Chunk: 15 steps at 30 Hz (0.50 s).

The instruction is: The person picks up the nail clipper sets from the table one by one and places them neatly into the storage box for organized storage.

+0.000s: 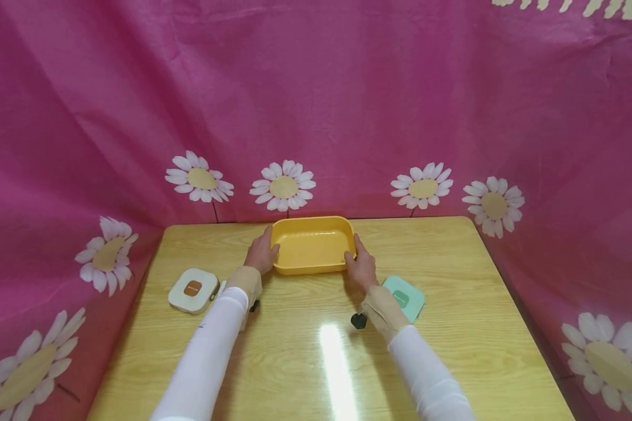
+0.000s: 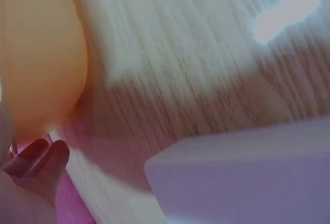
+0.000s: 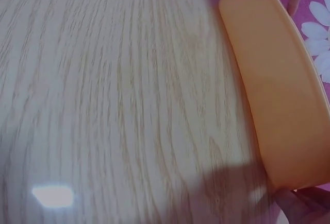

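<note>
Tray point(image 1: 312, 247), yellow, oblong, round-cornered, glossy inside

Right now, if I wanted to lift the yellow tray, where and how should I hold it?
Probably by the short ends of the tray, one hand from each side. It sits flat, open-topped and longer left to right, so each thumb can go over the rim, fingers outside. That's where the left hand and right hand hold it.

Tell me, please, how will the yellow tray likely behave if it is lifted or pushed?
The yellow tray is probably stiff: its walls look undistorted where the left hand and right hand hold its ends. Thin walls suggest light weight. Being low and wide, it would likely slide before tipping.
</note>
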### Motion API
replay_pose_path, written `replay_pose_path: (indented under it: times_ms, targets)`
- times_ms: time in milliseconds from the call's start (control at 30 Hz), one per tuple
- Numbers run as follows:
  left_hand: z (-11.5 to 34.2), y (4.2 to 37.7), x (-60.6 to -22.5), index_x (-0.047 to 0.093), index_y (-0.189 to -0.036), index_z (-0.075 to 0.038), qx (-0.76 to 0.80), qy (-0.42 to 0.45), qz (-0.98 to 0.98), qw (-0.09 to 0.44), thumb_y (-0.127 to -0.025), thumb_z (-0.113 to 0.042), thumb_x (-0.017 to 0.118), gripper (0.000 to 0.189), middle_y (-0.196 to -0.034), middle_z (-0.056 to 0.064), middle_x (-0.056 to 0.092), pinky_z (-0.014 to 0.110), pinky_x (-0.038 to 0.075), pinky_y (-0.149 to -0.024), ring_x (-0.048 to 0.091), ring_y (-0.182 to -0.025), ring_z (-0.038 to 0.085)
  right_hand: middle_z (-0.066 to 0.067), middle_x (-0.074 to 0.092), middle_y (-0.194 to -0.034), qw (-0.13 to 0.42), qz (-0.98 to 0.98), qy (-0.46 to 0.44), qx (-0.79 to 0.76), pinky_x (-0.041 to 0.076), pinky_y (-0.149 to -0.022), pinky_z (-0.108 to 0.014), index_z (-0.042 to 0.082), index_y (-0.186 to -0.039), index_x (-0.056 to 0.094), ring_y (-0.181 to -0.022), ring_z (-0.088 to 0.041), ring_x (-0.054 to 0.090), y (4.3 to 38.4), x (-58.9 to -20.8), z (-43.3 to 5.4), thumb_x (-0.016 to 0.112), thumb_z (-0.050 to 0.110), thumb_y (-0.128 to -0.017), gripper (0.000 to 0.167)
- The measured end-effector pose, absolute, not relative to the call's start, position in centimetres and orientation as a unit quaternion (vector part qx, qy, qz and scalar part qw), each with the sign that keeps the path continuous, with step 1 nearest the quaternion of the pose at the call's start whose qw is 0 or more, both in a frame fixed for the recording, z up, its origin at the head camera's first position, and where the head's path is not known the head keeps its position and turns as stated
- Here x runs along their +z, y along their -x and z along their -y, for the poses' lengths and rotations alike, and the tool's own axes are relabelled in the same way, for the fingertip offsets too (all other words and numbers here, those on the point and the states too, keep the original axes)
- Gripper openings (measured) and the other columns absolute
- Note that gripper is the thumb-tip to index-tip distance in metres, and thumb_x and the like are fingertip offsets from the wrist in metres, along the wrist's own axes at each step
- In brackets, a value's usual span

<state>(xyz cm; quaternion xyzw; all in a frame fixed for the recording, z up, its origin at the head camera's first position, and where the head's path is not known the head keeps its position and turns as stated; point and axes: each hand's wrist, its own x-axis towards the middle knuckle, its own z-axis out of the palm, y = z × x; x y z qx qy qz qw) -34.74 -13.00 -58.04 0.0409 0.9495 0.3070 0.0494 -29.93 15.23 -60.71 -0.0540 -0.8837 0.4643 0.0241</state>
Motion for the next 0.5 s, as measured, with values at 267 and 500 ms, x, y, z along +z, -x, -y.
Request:
replay_pose_path:
  times_ms: [267,500]
  targets:
    - [13.5,33.8,-57.8,0.032,-0.160,0.002,0.267,-0.066,-0.961,0.029,-0.111,-0.033,0.050,0.063,-0.137,0.033,0.062,0.056,0.047,-0.109,0.062,-0.124,0.048,-0.024,0.044,-0.160,0.019,0.889,0.035,0.456,0.045,-0.112,-0.051,0.002,-0.165,0.025,-0.126,-0.041,0.060,29.8,-60.3,-15.6,0.049,0.023,-0.110,0.064]
    - [14.2,32.9,-57.6,0.029,-0.160,0.003,0.290,-0.089,-0.952,0.047,-0.109,-0.040,0.052,0.070,-0.138,0.032,0.060,0.056,0.045,-0.111,0.060,-0.127,0.047,-0.017,0.038,-0.165,-0.011,0.876,0.041,0.480,0.034,-0.122,-0.047,0.008,-0.168,0.022,-0.149,-0.034,0.041,29.5,-59.9,-16.3,0.042,0.018,-0.109,0.063]
